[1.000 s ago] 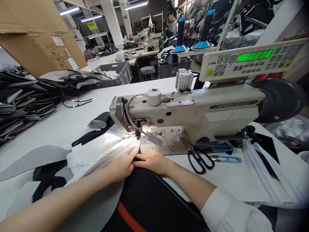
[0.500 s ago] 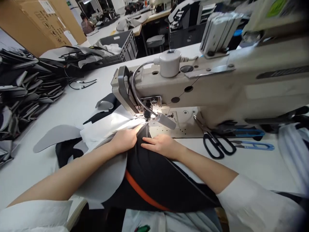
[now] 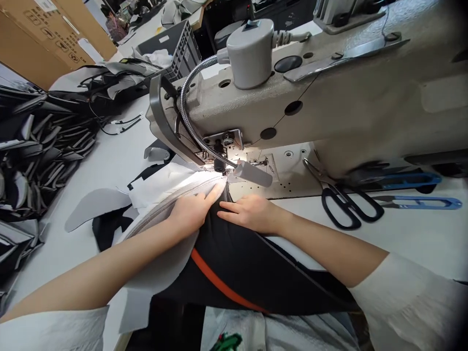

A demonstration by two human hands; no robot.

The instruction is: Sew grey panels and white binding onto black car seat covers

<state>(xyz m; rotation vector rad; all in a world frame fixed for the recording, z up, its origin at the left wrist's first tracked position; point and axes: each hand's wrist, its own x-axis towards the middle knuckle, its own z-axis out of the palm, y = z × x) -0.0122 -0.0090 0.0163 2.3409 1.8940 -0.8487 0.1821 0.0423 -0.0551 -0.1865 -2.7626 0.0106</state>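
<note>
In the head view, a sewing machine (image 3: 248, 107) stands over layered fabric, its lamp lighting the needle area. My left hand (image 3: 192, 209) is closed on the edge of the light grey fabric (image 3: 164, 263), fingertips close to the presser foot (image 3: 220, 163). Just right of it, my right hand (image 3: 252, 213) rests with fingers stretched out on the black fabric (image 3: 248, 268). An orange strip (image 3: 219, 282) crosses that black piece, which hangs toward my lap. White material (image 3: 161, 187) lies left of the needle. The fingers on the underside of the fabric are hidden.
Black-handled scissors (image 3: 347, 204) and blue thread snips (image 3: 424, 201) lie on the right of the table. Stacked fabric pieces (image 3: 47, 151) fill the left side. Behind are a grey crate (image 3: 175, 48), a cardboard box (image 3: 54, 34) and a person (image 3: 114, 24).
The camera view has moved closer to the machine. My left hand has turned up the grey fabric's stitched edge, which shows more now. My right hand stays on the black fabric.
</note>
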